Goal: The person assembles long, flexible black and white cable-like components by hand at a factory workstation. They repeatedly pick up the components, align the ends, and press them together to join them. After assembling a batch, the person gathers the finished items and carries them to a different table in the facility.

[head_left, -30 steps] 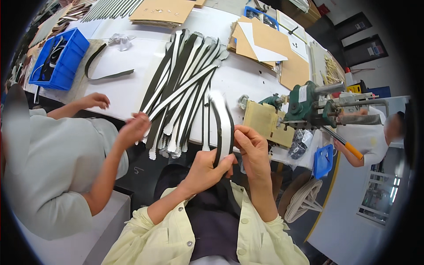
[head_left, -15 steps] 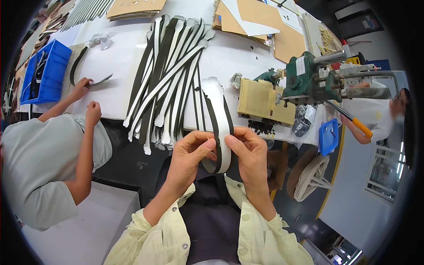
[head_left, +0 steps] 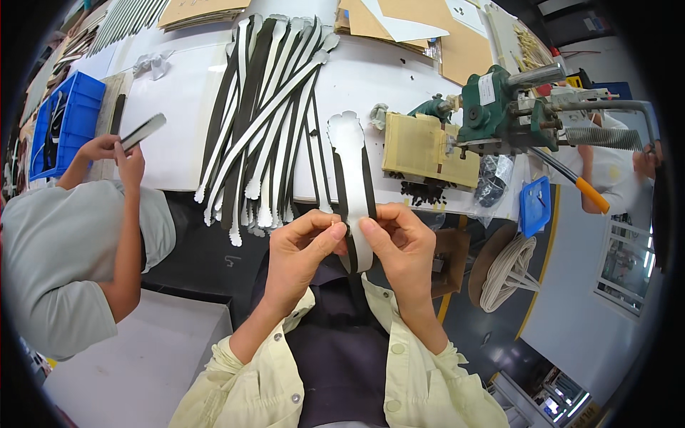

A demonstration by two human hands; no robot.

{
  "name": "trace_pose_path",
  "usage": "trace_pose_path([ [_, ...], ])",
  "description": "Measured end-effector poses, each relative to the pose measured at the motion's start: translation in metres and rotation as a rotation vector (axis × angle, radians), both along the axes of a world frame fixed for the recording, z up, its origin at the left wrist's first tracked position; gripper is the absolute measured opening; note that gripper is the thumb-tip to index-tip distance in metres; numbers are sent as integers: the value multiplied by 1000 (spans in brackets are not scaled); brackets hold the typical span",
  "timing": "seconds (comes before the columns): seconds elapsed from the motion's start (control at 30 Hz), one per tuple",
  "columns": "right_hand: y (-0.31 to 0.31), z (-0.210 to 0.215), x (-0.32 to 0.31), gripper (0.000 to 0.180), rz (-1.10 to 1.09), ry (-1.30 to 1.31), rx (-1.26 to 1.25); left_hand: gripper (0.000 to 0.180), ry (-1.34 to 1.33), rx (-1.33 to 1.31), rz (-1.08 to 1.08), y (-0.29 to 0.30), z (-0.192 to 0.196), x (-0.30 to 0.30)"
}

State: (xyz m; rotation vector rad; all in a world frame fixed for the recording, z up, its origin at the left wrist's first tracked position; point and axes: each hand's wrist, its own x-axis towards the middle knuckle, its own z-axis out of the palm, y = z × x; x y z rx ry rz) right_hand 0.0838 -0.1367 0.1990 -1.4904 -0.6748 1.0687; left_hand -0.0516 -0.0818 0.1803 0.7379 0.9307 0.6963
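My left hand [head_left: 303, 250] and my right hand [head_left: 399, 246] both pinch one long strip [head_left: 351, 171] close to my chest. The strip is white in the middle with dark edges and a scalloped far end, and it points away from me over the white table [head_left: 178, 121]. Thumbs and forefingers of both hands meet on its near part. A fan of several similar white and dark strips [head_left: 267, 121] lies on the table just left of it.
A co-worker in a grey shirt [head_left: 64, 250] sits at my left, holding a strip [head_left: 143, 130] in both hands near a blue bin [head_left: 61, 128]. A green machine [head_left: 503, 107] and a tan block [head_left: 424, 146] stand at right. Another person's arm [head_left: 606, 171] shows far right. Cardboard sheets [head_left: 399, 21] lie at the back.
I have drawn the strip toward my chest, straightened it, and brought both hands together on its near part. The co-worker's hands moved left and took up a strip.
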Motion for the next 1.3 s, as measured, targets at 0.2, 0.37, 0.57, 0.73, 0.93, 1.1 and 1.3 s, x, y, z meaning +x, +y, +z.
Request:
trace_pose_path([
  [0.2,3,-5,-1,11,25,-154,12,10,78,35,-31,4,1,-1],
  [0.37,3,-9,0,12,23,-142,12,9,83,29,-18,5,-2,-1],
  [0.57,3,-10,3,13,31,-117,-14,10,96,24,-5,5,-1,1],
  [0.73,3,-12,7,16,3,59,-29,10,54,15,0,4,-4,5],
  [0.93,1,-22,9,16,-19,107,-41,12,286,194,-2,-1,0,11],
  [1.1,-2,-24,1,14,4,-316,-4,15,552,581,-12,1,-2,16],
  [1.3,3,-20,-2,11,47,-581,74,11,659,811,15,4,-8,14],
])
